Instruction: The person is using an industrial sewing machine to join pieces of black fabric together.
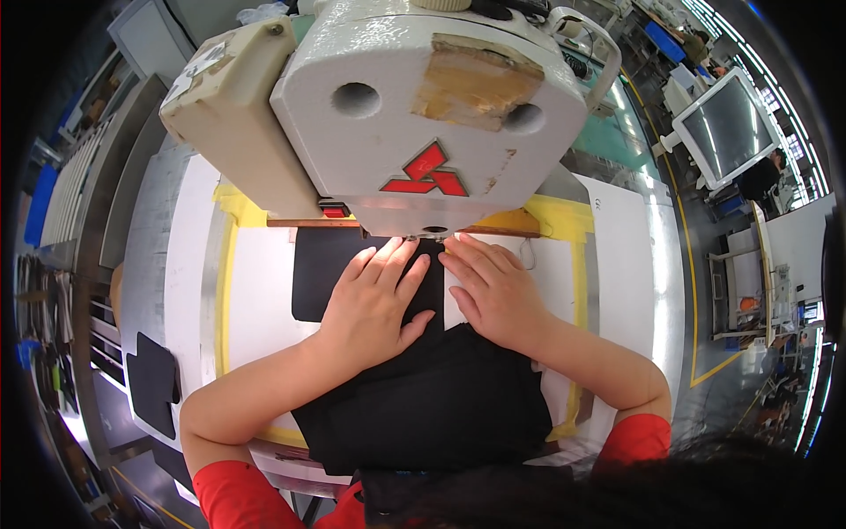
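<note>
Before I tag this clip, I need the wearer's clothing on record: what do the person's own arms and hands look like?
The left hand and right hand are bare, with no gloves, rings or watch visible. The forearms are uncovered too, up to the plain red left sleeve and matching right sleeve.

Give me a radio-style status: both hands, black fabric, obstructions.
Left hand spread on black fabric, which bunches at its near end. Right hand at the flat part's right edge. Machine head overhead, blocking view beyond.
</note>
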### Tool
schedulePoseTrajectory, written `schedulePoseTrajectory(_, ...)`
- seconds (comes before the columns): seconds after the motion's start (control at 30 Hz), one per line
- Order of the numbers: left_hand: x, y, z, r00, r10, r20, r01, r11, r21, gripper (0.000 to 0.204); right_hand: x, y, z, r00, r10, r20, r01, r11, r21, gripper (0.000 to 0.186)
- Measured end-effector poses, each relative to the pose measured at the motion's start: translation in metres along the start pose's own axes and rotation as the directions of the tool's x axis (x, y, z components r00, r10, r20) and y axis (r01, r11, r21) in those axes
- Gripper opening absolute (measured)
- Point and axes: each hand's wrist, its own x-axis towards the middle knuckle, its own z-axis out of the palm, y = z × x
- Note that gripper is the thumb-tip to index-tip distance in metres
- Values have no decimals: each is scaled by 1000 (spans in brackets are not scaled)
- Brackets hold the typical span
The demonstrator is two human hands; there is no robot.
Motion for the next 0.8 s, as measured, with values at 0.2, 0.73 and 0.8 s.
schedulePoseTrajectory(0.2, -1, 2, -7, 1000, -24, 18, 24, 1000, -7, 65, 2, -2, 2, 998, -22, -52, 24, 999, 25, 38)
schedulePoseTrajectory(0.73, 1, -16, 4, 991, -87, -100, 65, 978, -199, 35, 29, -26, -28, 919, -256, 302, 202, 959, 198, 52)
schedulePoseTrajectory(0.8, 1, -14, -3, 987, -108, -117, 75, 963, -258, 31, 37, -45, -36, 888, -247, 387, 213, 969, 129, 55)
